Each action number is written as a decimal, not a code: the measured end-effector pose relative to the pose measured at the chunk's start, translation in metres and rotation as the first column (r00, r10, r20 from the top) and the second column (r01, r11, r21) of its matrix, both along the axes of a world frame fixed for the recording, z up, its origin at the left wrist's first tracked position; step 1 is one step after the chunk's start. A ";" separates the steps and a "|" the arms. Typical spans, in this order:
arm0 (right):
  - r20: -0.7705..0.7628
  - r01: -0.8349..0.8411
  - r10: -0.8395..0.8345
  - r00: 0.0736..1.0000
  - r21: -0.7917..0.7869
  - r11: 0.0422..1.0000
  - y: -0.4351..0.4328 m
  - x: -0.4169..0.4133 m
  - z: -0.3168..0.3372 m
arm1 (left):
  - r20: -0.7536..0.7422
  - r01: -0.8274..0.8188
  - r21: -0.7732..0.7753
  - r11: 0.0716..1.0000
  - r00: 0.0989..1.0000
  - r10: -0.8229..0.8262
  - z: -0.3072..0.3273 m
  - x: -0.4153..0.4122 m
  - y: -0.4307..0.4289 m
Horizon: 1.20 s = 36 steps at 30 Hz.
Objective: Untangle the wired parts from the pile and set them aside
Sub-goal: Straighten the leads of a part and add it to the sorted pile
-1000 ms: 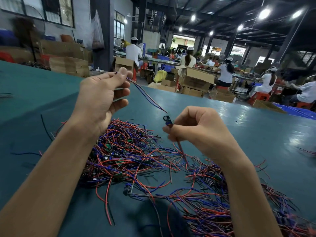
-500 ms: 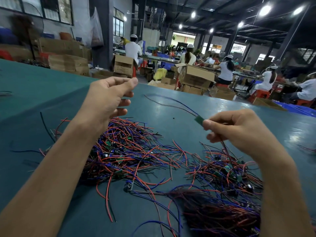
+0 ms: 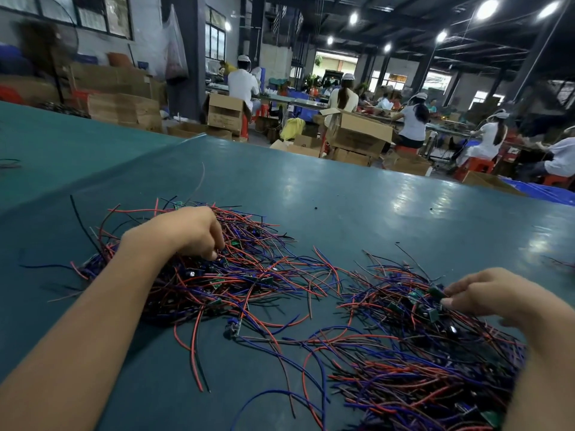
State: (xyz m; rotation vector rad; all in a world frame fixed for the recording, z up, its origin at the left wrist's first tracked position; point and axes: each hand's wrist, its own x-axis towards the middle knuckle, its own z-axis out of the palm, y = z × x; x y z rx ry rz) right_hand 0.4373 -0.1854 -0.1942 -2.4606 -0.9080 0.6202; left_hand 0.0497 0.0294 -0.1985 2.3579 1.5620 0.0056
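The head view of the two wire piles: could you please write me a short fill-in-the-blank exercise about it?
1. The right hand pinches a small ____ circuit board.
2. The left hand reaches into the wire pile on the ____ side.
3. A loose wired part lies ____ the two piles.
Missing words: green; left; between.

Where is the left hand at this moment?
In the head view, the left hand is left of centre, fingers curled down into the left pile of wires on the green table.
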 end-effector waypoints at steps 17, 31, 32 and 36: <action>0.116 -0.194 0.177 0.977 0.148 0.970 0.011 -0.065 0.057 | 0.048 0.330 0.052 0.943 0.942 -0.332 -0.039 0.060 -0.021; 0.247 -0.464 0.434 0.866 0.075 0.883 0.035 -0.112 0.061 | -0.056 0.259 0.110 0.960 0.966 -0.254 -0.046 0.071 -0.020; 0.253 -0.481 0.450 0.856 0.075 0.873 0.037 -0.116 0.061 | -0.071 0.267 0.122 0.956 0.963 -0.260 -0.045 0.072 -0.021; 0.254 -0.536 0.515 0.818 0.012 0.844 0.041 -0.127 0.061 | -0.142 0.280 0.126 0.952 0.954 -0.262 -0.044 0.071 -0.025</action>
